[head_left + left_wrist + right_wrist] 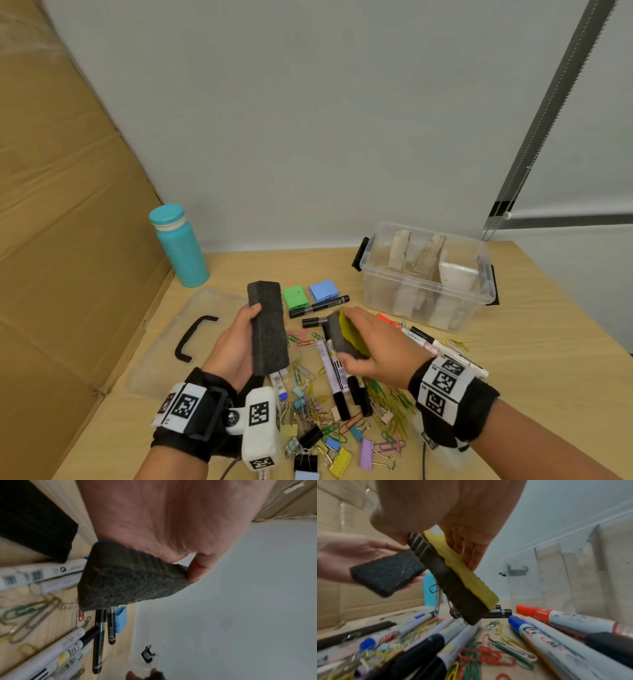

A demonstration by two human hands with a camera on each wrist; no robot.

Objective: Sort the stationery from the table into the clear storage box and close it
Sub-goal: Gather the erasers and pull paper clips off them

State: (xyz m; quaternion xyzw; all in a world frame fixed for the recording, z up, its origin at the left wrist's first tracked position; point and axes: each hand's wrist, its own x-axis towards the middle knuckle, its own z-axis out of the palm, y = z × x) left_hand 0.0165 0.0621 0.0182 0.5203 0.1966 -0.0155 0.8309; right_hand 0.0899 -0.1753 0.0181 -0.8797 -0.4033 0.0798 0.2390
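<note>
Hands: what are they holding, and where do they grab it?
Left hand grips a dark eraser along its long side. Right hand grips a yellow-backed eraser at one end.

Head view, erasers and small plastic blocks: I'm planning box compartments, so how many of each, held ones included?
Erasers: 2, the black eraser in the left hand, the yellow-backed eraser in the right hand
Small plastic blocks: 2, the green block, the blue block
Total: 4
</note>
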